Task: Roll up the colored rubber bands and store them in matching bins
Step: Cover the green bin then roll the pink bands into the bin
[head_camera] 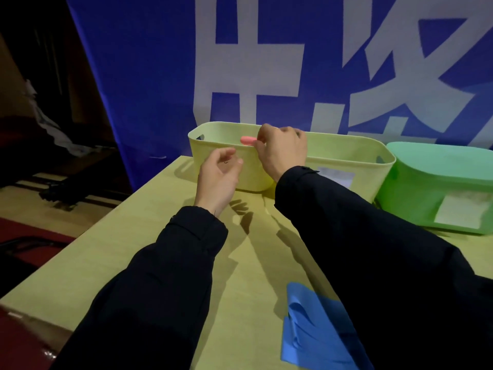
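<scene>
A pale yellow bin (344, 149) stands at the back of the table, and a green bin (426, 182) stands to its right. My right hand (282, 150) is over the yellow bin's front rim and pinches a rolled pink rubber band (247, 140), which sticks out to the left above the bin's opening. My left hand (220, 173) hovers in front of the bin's near wall with its fingers loosely curled and nothing in it. A flat blue rubber band (312, 327) lies on the table near me, partly under my right sleeve.
The wooden table (133, 249) ends at its left edge, where the floor drops away. A blue banner with white characters (253, 62) hangs right behind the bins. White labels are stuck on the front walls of both bins.
</scene>
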Tool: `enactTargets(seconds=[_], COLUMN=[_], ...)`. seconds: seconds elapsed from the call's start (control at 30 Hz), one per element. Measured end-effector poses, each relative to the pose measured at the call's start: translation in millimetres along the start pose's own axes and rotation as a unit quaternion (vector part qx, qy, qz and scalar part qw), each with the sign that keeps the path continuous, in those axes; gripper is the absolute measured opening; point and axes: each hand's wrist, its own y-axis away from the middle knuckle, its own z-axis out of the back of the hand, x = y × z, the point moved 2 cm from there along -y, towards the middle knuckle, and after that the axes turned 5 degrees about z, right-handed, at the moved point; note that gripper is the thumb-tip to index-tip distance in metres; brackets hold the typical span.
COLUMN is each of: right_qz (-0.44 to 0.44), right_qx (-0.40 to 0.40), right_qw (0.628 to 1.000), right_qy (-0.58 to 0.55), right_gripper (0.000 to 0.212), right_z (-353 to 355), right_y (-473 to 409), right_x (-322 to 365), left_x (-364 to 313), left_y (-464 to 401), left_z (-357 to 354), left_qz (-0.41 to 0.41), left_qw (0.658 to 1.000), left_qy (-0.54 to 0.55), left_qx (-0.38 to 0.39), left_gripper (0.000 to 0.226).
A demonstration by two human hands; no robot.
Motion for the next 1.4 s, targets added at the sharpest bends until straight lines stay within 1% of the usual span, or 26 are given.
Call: enactTargets(seconds=[0.2, 0.3, 0.33, 0.4, 0.63, 0.77, 0.9, 1.03, 1.1, 1.17, 1.27, 1.33, 1.37, 1.4], right_qz=[0.066, 0.081, 0.081, 0.072, 0.023, -0.014, -0.048, -0.086, -0.115, -0.166, -0.231, -0.28, -0.308, -0.334], right_qx=[0.014, 0.083, 0.104, 0.122, 0.116, 0.126, 0.126, 0.136, 0.154, 0.174, 0.172, 0.185, 0.2, 0.215], right_qw=[0.997, 0.987, 0.982, 0.979, 0.983, 0.986, 0.987, 0.986, 0.981, 0.971, 0.955, 0.931, 0.914, 0.897], right_qy=[-0.047, -0.115, -0.132, -0.144, -0.139, -0.107, -0.088, -0.053, -0.035, 0.0, 0.064, 0.142, 0.175, 0.193], right_gripper=[0.024, 0.023, 0.023, 0.024, 0.022, 0.023, 0.028, 0.02, 0.018, 0.02, 0.034, 0.043, 0.042, 0.039], right_z=[19.6, 33.2, 37.7, 49.4, 107.0, 144.6, 177.7, 211.3, 224.6, 237.7, 263.8, 287.3, 298.7, 308.3], right_y=[20.7, 39.0, 45.5, 58.0, 91.8, 121.7, 152.7, 184.6, 202.9, 223.6, 255.6, 280.0, 292.8, 305.4], right_x=[1.6, -1.9, -3.8, -9.9, -61.5, -112.7, -160.4, -207.0, -231.7, -259.7, -304.1, -330.0, -341.6, -350.5], left_x=[-5.1, -17.3, -21.9, -31.8, -60.6, -74.7, -78.8, -77.6, -77.0, -74.4, -69.9, -68.4, -68.2, -67.7], left_y=[14.4, 28.4, 32.7, 41.8, 82.2, 112.3, 140.0, 167.5, 184.4, 204.0, 237.3, 259.1, 268.7, 276.9], left_z=[0.0, -7.5, -11.5, -21.3, -79.5, -135.7, -189.8, -244.5, -273.0, -301.5, -338.6, -357.5, -364.7, -370.4], left_qz=[0.021, 0.029, 0.031, 0.03, -0.01, -0.043, -0.057, -0.072, -0.078, -0.084, -0.1, -0.108, -0.112, -0.115], left_qw=[1.0, 1.0, 0.999, 0.999, 0.997, 0.99, 0.982, 0.967, 0.955, 0.942, 0.923, 0.909, 0.902, 0.897], left_qy=[-0.003, 0.002, 0.005, 0.005, -0.026, -0.044, -0.051, -0.065, -0.078, -0.09, -0.101, -0.106, -0.108, -0.109], left_qx=[0.007, 0.006, 0.008, 0.014, 0.071, 0.125, 0.175, 0.236, 0.275, 0.311, 0.358, 0.389, 0.404, 0.414], left_gripper=[0.017, 0.012, 0.011, 0.009, 0.01, 0.016, 0.016, 0.015, 0.014, 0.014, 0.012, 0.006, 0.003, 0.005])
